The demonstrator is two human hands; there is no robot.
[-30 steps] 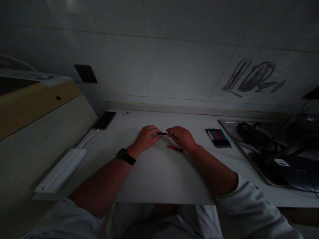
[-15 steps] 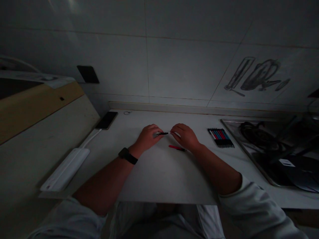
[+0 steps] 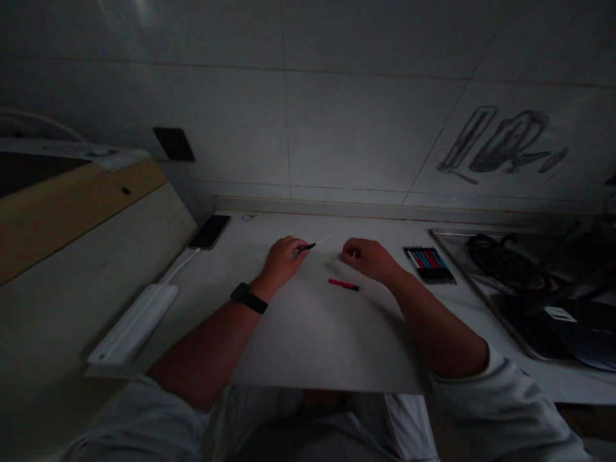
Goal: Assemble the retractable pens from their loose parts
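Note:
My left hand [image 3: 283, 260], with a dark watch on its wrist, is closed on a slim black pen part [image 3: 307, 247]. A thin pale rod, which looks like a pen refill [image 3: 324, 240], points from its tip up and to the right. Apart from it, my right hand [image 3: 366, 258] hovers to the right with thumb and fingers curled together. A small whitish bit shows at those fingers, too small to name. On the counter below and between the hands lies a red pen [image 3: 344, 284] with a dark end.
To the right lies a pack of coloured pens [image 3: 430, 264], beside a metal-rimmed sink or tray [image 3: 476, 301] holding dark items. On the left are a phone [image 3: 210, 231] and a white power strip [image 3: 135, 324] with its cable. A tiled wall [image 3: 346, 128] closes off the back.
My right hand has moved right, away from the pen part. The pale rod now shows at full length from the part in my left hand, which is tilted up more.

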